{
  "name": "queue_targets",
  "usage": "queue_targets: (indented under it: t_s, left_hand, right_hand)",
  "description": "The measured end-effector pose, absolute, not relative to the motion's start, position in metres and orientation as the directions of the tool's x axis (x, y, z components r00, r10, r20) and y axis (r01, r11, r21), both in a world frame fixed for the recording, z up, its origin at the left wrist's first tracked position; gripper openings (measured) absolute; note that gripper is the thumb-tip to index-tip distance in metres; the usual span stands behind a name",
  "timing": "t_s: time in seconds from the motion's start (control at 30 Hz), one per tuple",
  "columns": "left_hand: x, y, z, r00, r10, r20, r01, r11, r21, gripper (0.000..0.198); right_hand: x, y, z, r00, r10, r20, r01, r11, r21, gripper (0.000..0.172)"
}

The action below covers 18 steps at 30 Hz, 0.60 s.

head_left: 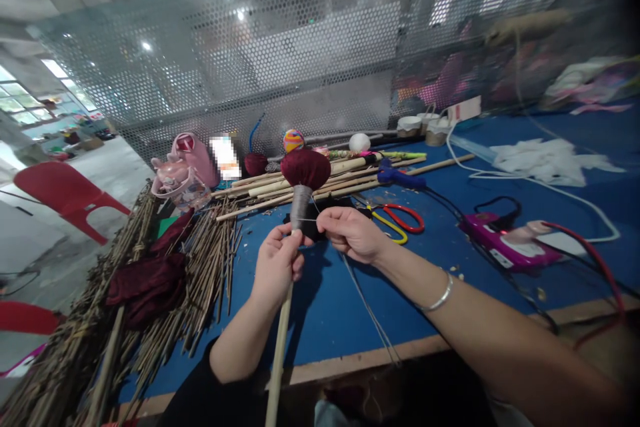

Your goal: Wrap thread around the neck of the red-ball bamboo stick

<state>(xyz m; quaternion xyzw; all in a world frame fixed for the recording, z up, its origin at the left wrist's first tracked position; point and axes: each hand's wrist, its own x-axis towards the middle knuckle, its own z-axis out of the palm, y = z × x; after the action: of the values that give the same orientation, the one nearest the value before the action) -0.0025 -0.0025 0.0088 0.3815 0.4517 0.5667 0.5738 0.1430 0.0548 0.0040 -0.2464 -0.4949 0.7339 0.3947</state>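
Thread (301, 203) is wound in a close grey band directly below the burgundy fabric head (306, 169), which is mounted on a pale wooden stick (279, 353) and is held up over the blue desk (325, 320). Below the fabric head, at the lower end of the winding, the stick is gripped by the left hand (281, 257). Below the fabric head and to its right, a taut length of the thread is pinched between the closed fingertips of the right hand (349, 232), and a silver bracelet (443, 293) is worn on that arm. Behind the fabric head, peeled sticks (260, 191) are laid crosswise, and beyond them a multicoloured striped ball (293, 140) and, farther right, a white ball (359, 142) can be seen. To the right of the fabric head are placed scissors with red and yellow handles (387, 207), a blue glue gun (400, 177) and, well apart, a purple power strip (520, 247). To its left, a spread of thin twigs (205, 280) is heaped, partly covered by a burgundy cloth (150, 285); behind the twigs, a pink basket (187, 195) is stood.
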Motion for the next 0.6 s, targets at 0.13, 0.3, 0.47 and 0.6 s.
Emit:
queue_targets:
  t_s: [0.13,0.3,0.47,0.6]
  left_hand:
    - [-0.003,-0.004,0.013,0.045,0.991,-0.126,-0.421,0.133,0.897,0.030]
    - [-0.002,-0.004,0.010,0.125,0.984,-0.127,-0.437,0.170,0.883,0.033]
    - [-0.002,-0.005,0.007,0.164,0.979,-0.121,-0.347,0.172,0.922,0.036]
    - [0.001,-0.006,0.002,0.279,0.944,-0.175,-0.320,0.264,0.910,0.036]
  right_hand:
    - [0.141,0.058,-0.001,-0.541,0.840,0.035,-0.287,-0.145,-0.947,0.029]
    - [0.139,0.060,-0.005,-0.529,0.846,0.068,-0.212,-0.054,-0.976,0.031]
    - [0.142,0.065,-0.008,-0.607,0.788,0.103,-0.265,-0.078,-0.961,0.039]
    - [0.146,0.067,-0.010,-0.745,0.666,0.042,-0.253,-0.224,-0.941,0.034]
